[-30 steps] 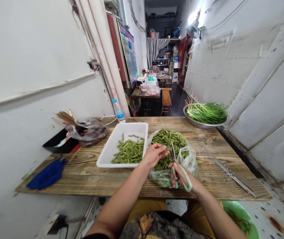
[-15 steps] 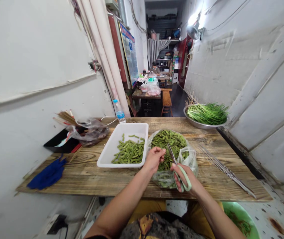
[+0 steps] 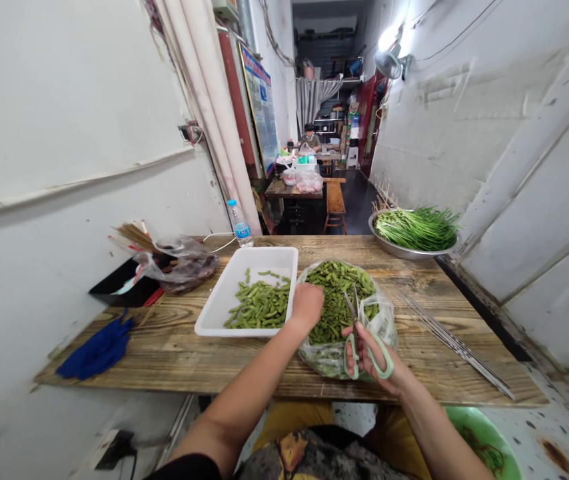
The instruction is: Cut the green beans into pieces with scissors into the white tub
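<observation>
My right hand [image 3: 368,353] grips scissors [image 3: 380,357] with pale green handles, their blades spread apart above the bag. Below them is a clear plastic bag [image 3: 382,321] full of green edamame pods [image 3: 337,283]. My left hand [image 3: 308,303] is curled at the bag's left side, beside the right wall of a white plastic tray [image 3: 209,320]. Its fingertips are turned down and away, so whatever they pinch is hidden. Inside the tray lies a loose pile of edamame pods [image 3: 262,305].
On the wooden table [image 3: 204,363] are a water bottle [image 3: 240,225], a blue cloth [image 3: 94,348], a black box [image 3: 114,287] with sticks, metal skewers [image 3: 459,347] and a metal bowl [image 3: 407,252] of green stalks. A green basin [image 3: 484,440] stands below right. A person [image 3: 310,138] sits far back.
My left hand has moved slightly up, its fingers turning down and out of sight. The scissors in my right hand have opened and shifted right, away from my left hand.
</observation>
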Action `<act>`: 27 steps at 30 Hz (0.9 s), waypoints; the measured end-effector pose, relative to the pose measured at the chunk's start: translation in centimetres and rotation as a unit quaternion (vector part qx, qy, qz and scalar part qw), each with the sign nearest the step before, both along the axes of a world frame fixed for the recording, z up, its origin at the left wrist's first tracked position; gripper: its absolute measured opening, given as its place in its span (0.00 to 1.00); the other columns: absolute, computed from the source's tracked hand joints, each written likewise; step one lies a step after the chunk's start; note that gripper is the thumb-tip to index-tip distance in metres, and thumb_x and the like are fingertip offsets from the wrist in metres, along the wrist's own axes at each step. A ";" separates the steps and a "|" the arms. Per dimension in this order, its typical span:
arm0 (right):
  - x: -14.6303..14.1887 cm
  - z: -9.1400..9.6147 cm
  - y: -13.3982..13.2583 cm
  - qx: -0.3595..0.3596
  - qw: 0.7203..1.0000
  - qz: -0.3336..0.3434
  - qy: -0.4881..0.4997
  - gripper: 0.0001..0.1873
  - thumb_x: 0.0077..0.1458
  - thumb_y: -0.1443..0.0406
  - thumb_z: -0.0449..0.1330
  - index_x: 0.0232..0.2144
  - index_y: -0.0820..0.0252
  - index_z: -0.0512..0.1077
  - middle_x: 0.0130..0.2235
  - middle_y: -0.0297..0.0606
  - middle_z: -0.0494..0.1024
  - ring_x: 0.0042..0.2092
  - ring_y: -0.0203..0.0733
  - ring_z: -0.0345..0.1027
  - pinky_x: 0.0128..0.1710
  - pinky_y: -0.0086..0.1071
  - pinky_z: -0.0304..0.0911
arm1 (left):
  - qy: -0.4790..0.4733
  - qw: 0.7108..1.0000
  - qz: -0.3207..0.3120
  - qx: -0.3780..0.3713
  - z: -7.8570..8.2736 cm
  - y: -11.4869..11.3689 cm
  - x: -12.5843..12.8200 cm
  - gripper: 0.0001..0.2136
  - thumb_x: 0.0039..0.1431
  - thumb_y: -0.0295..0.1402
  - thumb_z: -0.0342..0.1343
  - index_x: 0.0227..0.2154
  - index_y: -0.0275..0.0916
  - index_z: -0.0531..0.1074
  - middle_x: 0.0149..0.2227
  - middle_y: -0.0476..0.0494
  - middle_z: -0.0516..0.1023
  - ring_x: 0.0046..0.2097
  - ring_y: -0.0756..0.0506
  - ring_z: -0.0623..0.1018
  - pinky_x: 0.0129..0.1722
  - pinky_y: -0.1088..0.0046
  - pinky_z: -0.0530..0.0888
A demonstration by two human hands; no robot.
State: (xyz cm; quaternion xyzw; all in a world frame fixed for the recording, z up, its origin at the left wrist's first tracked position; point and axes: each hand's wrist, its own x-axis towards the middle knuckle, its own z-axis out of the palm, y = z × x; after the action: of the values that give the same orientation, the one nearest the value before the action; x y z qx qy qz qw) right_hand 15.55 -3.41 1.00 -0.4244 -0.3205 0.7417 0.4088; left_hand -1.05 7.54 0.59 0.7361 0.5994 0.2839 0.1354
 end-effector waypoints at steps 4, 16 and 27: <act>0.2 0.0 -0.3 0.002 1.000 -0.005 -0.031 0.20 0.52 0.46 0.55 0.34 0.55 0.67 0.23 0.31 0.68 0.22 0.36 0.62 0.21 0.32 0.62 | 0.159 0.986 0.003 -0.045 -0.5 1.6 3.1 0.14 0.56 0.21 0.44 0.34 0.29 0.77 0.36 0.26 0.77 0.46 0.35 0.75 0.49 0.58 0.65; 0.2 -0.4 -0.2 0.019 0.998 -0.004 -0.063 0.17 0.53 0.49 0.56 0.35 0.56 0.65 0.22 0.29 0.67 0.21 0.34 0.61 0.19 0.29 0.62 | 0.185 0.969 -0.088 -0.140 0.4 0.1 0.3 0.10 0.52 0.26 0.53 0.35 0.32 0.76 0.39 0.30 0.79 0.44 0.39 0.77 0.45 0.67 0.70; -0.4 -1.3 0.0 0.035 0.990 0.020 -0.132 0.20 0.50 0.47 0.57 0.29 0.56 0.60 0.21 0.26 0.66 0.18 0.32 0.59 0.15 0.26 0.59 | -0.356 0.907 -0.097 -0.204 -0.5 -1.8 -0.3 0.14 0.49 0.37 0.58 0.36 0.33 0.76 0.29 0.43 0.80 0.33 0.47 0.77 0.40 0.71 0.71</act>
State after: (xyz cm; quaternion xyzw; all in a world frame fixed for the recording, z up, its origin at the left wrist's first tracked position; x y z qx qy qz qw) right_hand 15.10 -3.37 -0.26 -0.4975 -0.4062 0.6753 0.3627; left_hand -1.30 5.77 0.10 0.5969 0.4820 0.3841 0.5137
